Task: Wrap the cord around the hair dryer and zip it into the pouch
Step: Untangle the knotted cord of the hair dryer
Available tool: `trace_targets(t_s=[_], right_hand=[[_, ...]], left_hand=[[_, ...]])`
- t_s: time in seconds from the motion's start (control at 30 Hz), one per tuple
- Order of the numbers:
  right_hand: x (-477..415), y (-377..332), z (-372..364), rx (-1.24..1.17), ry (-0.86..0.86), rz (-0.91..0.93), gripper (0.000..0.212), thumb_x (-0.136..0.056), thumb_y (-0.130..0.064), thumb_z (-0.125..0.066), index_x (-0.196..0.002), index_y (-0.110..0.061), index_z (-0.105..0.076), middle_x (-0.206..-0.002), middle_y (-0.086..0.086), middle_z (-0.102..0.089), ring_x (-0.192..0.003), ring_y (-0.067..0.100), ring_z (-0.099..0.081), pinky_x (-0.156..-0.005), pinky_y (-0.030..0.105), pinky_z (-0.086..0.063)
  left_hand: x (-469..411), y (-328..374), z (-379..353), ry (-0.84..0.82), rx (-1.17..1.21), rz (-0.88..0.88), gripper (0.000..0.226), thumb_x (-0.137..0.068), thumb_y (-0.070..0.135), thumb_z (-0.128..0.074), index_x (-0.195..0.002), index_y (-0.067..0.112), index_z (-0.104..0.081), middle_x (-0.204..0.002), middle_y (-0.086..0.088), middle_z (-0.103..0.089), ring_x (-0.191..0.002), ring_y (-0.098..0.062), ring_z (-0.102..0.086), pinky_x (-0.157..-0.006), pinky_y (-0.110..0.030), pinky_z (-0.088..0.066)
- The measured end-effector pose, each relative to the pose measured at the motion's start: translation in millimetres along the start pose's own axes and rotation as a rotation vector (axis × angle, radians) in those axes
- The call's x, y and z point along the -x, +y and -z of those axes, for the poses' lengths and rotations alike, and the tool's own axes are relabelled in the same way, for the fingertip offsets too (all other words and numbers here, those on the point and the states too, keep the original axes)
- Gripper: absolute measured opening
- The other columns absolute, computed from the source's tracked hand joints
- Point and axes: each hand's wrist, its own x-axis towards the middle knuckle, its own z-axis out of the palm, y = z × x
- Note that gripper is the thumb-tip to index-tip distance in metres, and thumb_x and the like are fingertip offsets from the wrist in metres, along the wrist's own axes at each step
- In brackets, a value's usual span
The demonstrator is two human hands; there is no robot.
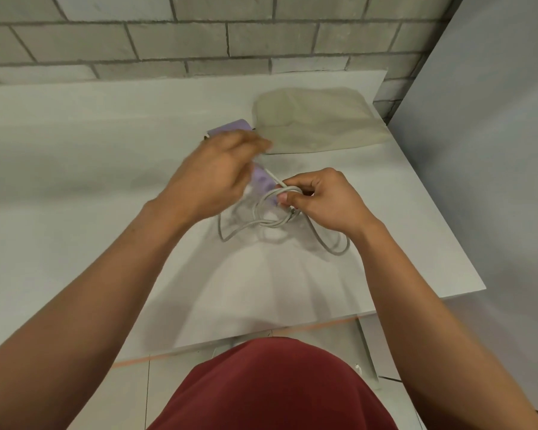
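One cord (274, 225) is pinched beside one hair dryer (230, 126) by the right grip (320, 200); the left grip (212, 178) is blurred, its state unclear; one pouch (317, 122) is seen behind.

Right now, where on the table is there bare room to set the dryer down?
Bare: the left half of the table, left of the dryer, and the near strip between cord and table edge. Crowded: the middle, with left hand, right hand, dryer and cord; the pouch fills the far right corner.
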Motion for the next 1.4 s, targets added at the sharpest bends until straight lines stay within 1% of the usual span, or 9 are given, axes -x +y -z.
trace_targets(t_s=[0.13, 0.27, 0.43, 0.57, 0.7, 0.87, 1.17, 1.3, 1.4], right_hand=[[-1.6, -2.7, 0.0, 0.006, 0.041, 0.015, 0.009, -0.092, -0.025, -0.076, -0.090, -0.029, -0.083, -0.077, -0.010, -0.077, -0.074, 0.007, -0.069, -0.069, 0.024, -0.050], [0.0, -2.0, 1.2, -0.039, 0.047, 0.028, 0.011, -0.094, -0.022, -0.075, -0.098, -0.028, -0.083, -0.085, -0.011, -0.080, -0.086, 0.008, -0.074, -0.082, 0.032, -0.058], [4.6, -2.4, 9.3, -0.262, -0.069, 0.026, 0.020, -0.099, -0.016, -0.072, -0.117, -0.019, -0.079, -0.099, -0.001, -0.081, -0.089, 0.008, -0.072, -0.078, 0.022, -0.055], [6.0, 2.1, 8.9, -0.402, -0.073, 0.011, 0.023, -0.102, -0.011, -0.065, -0.121, -0.017, -0.077, -0.104, 0.003, -0.081, -0.099, 0.016, -0.075, -0.089, 0.035, -0.060], [4.9, 4.7, 5.4, -0.364, 0.017, 0.025, 0.018, -0.101, -0.010, -0.066, -0.112, -0.014, -0.080, -0.096, 0.004, -0.081, -0.088, 0.012, -0.074, -0.078, 0.020, -0.052], [6.7, 13.5, 8.4, -0.364, -0.028, -0.017, 0.018, -0.102, -0.012, -0.066, -0.113, -0.015, -0.079, -0.100, 0.007, -0.081, -0.088, 0.022, -0.070, -0.078, 0.025, -0.052], [-0.3, 3.3, -5.3, -0.468, -0.075, -0.015, 0.021, -0.100, -0.008, -0.068, -0.119, -0.007, -0.076, -0.103, 0.008, -0.081, -0.094, 0.014, -0.074, -0.077, 0.023, -0.052], [-0.6, 3.2, -7.6, -0.439, -0.067, -0.037, 0.023, -0.097, -0.005, -0.071, -0.120, -0.006, -0.076, -0.097, 0.005, -0.082, -0.090, 0.008, -0.075, -0.075, 0.015, -0.051], [-0.1, 3.1, -5.8, -0.426, -0.029, -0.034, 0.023, -0.098, -0.002, -0.069, -0.119, -0.004, -0.076, -0.093, 0.002, -0.082, -0.089, 0.006, -0.076, -0.076, 0.013, -0.052]], left_hand=[[-5.9, 15.0, -11.2, -0.242, 0.000, -0.162, 0.046, -0.103, 0.043, -0.045, -0.138, 0.017, -0.062, -0.127, -0.004, -0.069, -0.118, -0.027, -0.062, -0.100, -0.047, -0.048], [-3.3, 14.2, -20.7, -0.196, -0.091, -0.082, 0.052, -0.103, 0.056, -0.036, -0.128, 0.023, -0.068, -0.108, 0.001, -0.071, -0.100, -0.028, -0.064, -0.079, -0.039, -0.050], [-0.9, 7.2, -24.0, -0.103, 0.046, 0.001, 0.033, -0.104, 0.049, -0.049, -0.125, 0.032, -0.068, -0.109, 0.009, -0.067, -0.099, -0.021, -0.065, -0.067, -0.039, -0.052], [2.2, -0.8, -29.4, -0.004, 0.171, 0.042, 0.025, -0.101, 0.039, -0.059, -0.114, 0.026, -0.075, -0.095, 0.003, -0.069, -0.088, -0.018, -0.062, -0.071, -0.043, -0.053], [5.5, 2.8, -27.9, -0.008, 0.413, 0.140, 0.009, -0.093, 0.038, -0.074, -0.098, 0.034, -0.079, -0.088, 0.008, -0.070, -0.079, -0.009, -0.059, -0.072, -0.022, -0.047], [7.7, -19.5, -21.5, 0.133, 0.675, 0.423, 0.006, -0.095, 0.023, -0.073, -0.092, 0.028, -0.076, -0.089, 0.015, -0.069, -0.077, 0.004, -0.059, -0.076, -0.012, -0.042], [-1.1, -16.0, -20.2, 0.360, 0.764, 0.526, 0.016, -0.094, 0.034, -0.072, -0.081, 0.043, -0.074, -0.079, 0.016, -0.063, -0.069, -0.011, -0.051, -0.067, -0.035, -0.044], [-0.5, -19.9, -17.7, 0.317, 0.519, 0.485, 0.010, -0.097, 0.028, -0.067, -0.096, 0.028, -0.076, -0.088, 0.010, -0.065, -0.073, 0.001, -0.055, -0.072, -0.016, -0.043], [1.2, -24.6, -14.6, 0.200, 0.271, 0.328, 0.033, -0.095, 0.021, -0.063, -0.128, 0.022, -0.068, -0.122, 0.000, -0.067, -0.106, -0.011, -0.062, -0.096, -0.022, -0.046]])
